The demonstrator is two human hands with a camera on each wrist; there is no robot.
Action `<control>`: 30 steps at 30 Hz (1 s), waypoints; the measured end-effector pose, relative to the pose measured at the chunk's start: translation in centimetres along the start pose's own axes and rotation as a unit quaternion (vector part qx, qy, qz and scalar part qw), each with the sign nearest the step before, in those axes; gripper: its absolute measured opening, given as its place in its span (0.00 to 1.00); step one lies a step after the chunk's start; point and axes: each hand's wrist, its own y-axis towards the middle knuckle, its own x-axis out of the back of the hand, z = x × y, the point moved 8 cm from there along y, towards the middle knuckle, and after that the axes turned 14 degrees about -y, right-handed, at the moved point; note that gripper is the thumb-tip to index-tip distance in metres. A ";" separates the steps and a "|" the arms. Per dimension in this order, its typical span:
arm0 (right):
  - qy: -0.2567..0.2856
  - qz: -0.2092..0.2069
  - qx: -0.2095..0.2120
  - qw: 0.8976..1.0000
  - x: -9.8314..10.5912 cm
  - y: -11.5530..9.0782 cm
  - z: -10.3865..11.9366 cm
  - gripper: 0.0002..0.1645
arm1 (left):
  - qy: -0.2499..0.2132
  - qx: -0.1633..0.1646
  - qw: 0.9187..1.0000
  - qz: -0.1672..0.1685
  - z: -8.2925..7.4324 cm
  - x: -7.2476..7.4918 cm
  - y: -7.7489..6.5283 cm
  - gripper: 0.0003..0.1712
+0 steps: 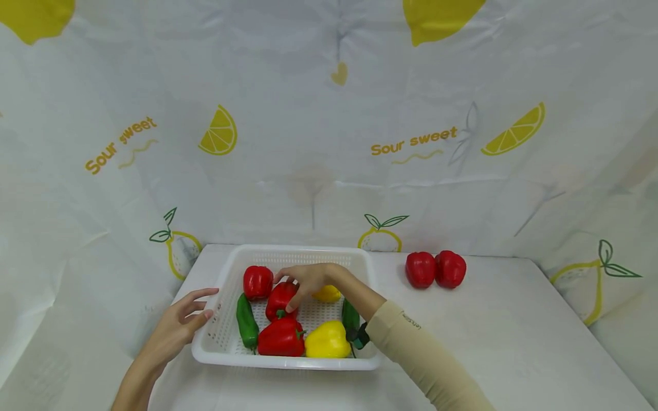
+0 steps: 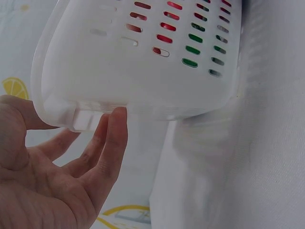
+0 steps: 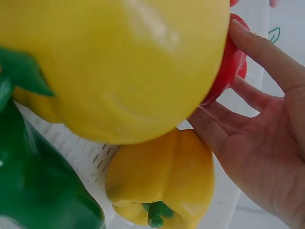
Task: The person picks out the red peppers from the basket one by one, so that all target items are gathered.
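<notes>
Your right hand (image 1: 308,278) has its thumb on the near side and its fingers curled over the far side of a red pepper (image 1: 276,300), pinching it. That pepper sits left of the middle inside a white basket (image 1: 288,362). Your left hand (image 1: 180,322) has its fingers spread and loosely bent, fingertips touching the outside of the basket at its left rim.

Around the pinched pepper, you have 6 more in the basket. A second red pepper (image 1: 258,282) stands at the far left, and a green pepper (image 1: 247,322) lies lengthwise on the near side of it. A third red pepper (image 1: 281,338) lies on its side at the near wall, with a yellow pepper (image 1: 329,339) just to its right. A second yellow pepper (image 1: 329,294) shows partly beyond your right hand, and a second green pepper (image 1: 350,317) lies at the right, partly hidden by your forearm.

Outside, well to the right of your right hand, 2 red peppers (image 1: 420,269) sit side by side on the far part of the white table (image 1: 504,331).
</notes>
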 end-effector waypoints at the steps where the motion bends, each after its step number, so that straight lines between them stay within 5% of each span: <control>1: 0.001 -0.001 0.001 1.000 0.0 0.0 0.0 0.47 | -0.001 0.000 1.000 0.000 0.0 0.0 0.0 0.33; 17: 0.002 -0.024 0.040 0.999 2.2 -2.0 0.5 0.45 | 0.001 -0.001 1.000 0.000 0.1 0.1 0.0 0.35; 30: 0.055 -0.070 0.076 0.993 5.2 -4.9 0.0 0.45 | 0.001 -0.002 1.000 0.001 0.2 0.1 0.0 0.35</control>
